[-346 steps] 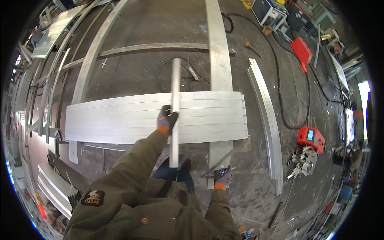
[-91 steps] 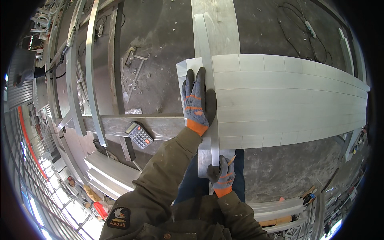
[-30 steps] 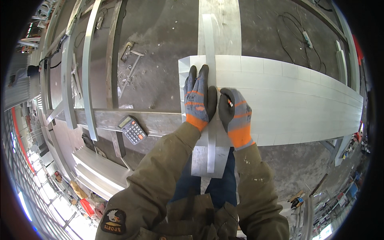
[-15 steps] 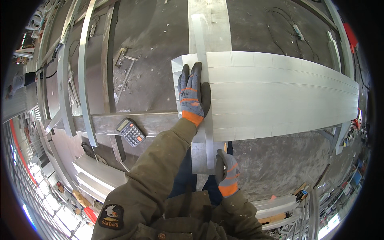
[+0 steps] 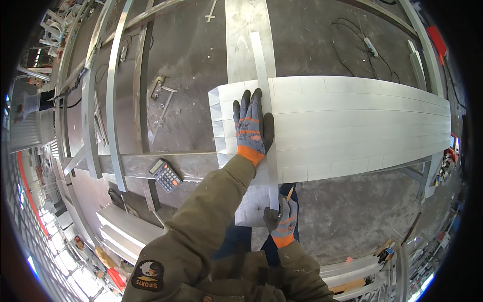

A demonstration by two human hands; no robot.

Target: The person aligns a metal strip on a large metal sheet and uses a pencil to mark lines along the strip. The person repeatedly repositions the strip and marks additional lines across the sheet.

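Observation:
A row of pale metal slats (image 5: pixel 352 128) lies side by side, forming a wide panel with hollow ends at its left. Across this panel runs a long, narrow metal strip (image 5: pixel 269 136), whose near end overhangs toward me. My left hand (image 5: pixel 251 126), in a grey and orange glove, rests flat on the slats with its fingers stretched out and its thumb along the strip. At the strip's near end, my right hand (image 5: pixel 283 219) is closed around it, thumb on the left side. A pencil (image 5: pixel 290 193) sticks up from the right fingers.
A broad metal board (image 5: pixel 246 50) passes beneath the panel. To the left, a calculator (image 5: pixel 165 175) sits on a frame beam (image 5: pixel 196 166). Long metal bars (image 5: pixel 113 100) stand farther left. A cable with a power strip (image 5: pixel 371 46) lies beyond the panel.
The strip and my left hand have shifted right along the slats. My right hand has closed on the strip's near end, and the pencil shows more clearly. The view has shifted slightly.

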